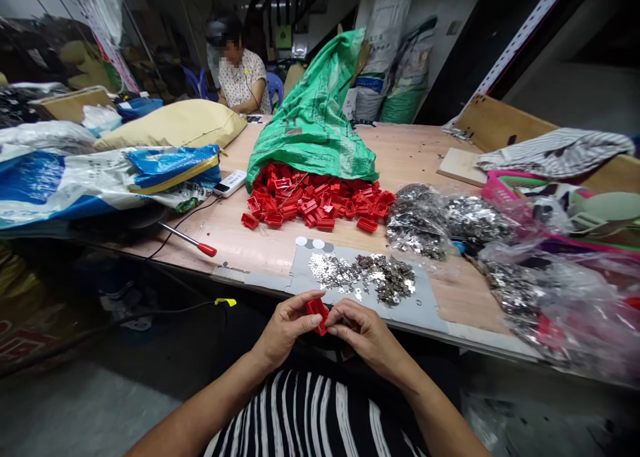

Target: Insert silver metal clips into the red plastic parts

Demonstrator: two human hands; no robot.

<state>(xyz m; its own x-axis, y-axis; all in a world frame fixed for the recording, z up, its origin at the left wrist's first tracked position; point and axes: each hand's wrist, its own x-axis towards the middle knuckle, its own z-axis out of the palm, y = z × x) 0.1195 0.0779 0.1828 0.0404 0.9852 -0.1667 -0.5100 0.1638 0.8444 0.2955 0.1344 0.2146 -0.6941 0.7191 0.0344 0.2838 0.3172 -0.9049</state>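
My left hand (pixel 286 327) pinches a small red plastic piece (pixel 318 312) just in front of the table edge. My right hand (pixel 364 328) meets it from the right, fingertips closed against the same piece. Straight ahead on a grey mat (pixel 425 304) lie two small heaps of shiny metal parts (pixel 363 275). Beyond them a pile of red plastic pieces (pixel 315 200) spills out of a green woven sack (pixel 313 120) lying on the wooden table (pixel 250 244).
Clear bags of metal parts (pixel 440 220) sit at the right, with a pink basket (pixel 500 190) behind. A red-handled screwdriver (pixel 190 242), a white power strip (pixel 230 182) and blue-white sacks (pixel 100 177) lie at left. Another person (pixel 243 77) sits at the far end.
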